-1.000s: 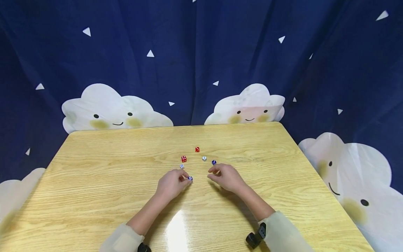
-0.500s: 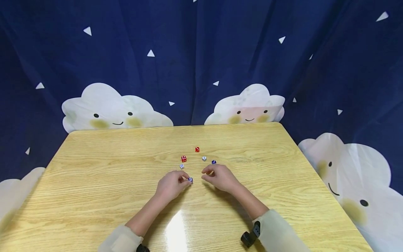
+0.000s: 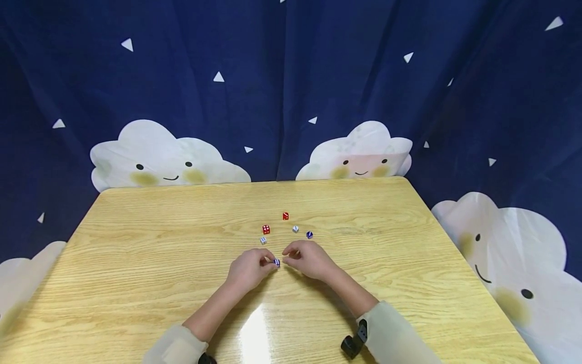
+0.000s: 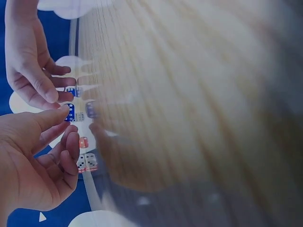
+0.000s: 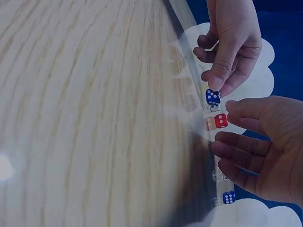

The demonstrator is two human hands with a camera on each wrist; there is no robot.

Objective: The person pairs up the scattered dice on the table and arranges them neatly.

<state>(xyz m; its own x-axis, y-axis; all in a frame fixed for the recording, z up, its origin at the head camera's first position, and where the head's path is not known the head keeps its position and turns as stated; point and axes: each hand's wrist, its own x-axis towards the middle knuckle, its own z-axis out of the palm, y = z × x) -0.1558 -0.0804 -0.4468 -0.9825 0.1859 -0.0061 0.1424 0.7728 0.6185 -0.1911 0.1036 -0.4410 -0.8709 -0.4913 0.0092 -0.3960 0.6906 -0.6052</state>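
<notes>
Between thumb and forefinger, my left hand (image 3: pixel 249 269) pinches a blue die (image 3: pixel 277 263) with white pips; it is held above its reflection in the left wrist view. My right hand (image 3: pixel 305 260) is just to the right of that die, fingers loosely bent and thumb apart, holding nothing. Farther back on the table (image 3: pixel 159 263), a white die (image 3: pixel 263 240) and a red die (image 3: pixel 266 229) sit close together on the left. A second white die (image 3: pixel 295 229) and a second blue die (image 3: pixel 309 235) lie on the right, behind my right hand. Farthest back is another red die (image 3: pixel 285 216).
A dark blue curtain (image 3: pixel 254 91) with white triangles and smiling clouds stands behind the table and along its sides. Black wrist-worn gear (image 3: pixel 353 341) sits at the right sleeve. Light glares off the wood near the front.
My right hand has moved left, closer to the blue die in my left hand. The pinched die has come slightly nearer to me. The other dice lie where they were.
</notes>
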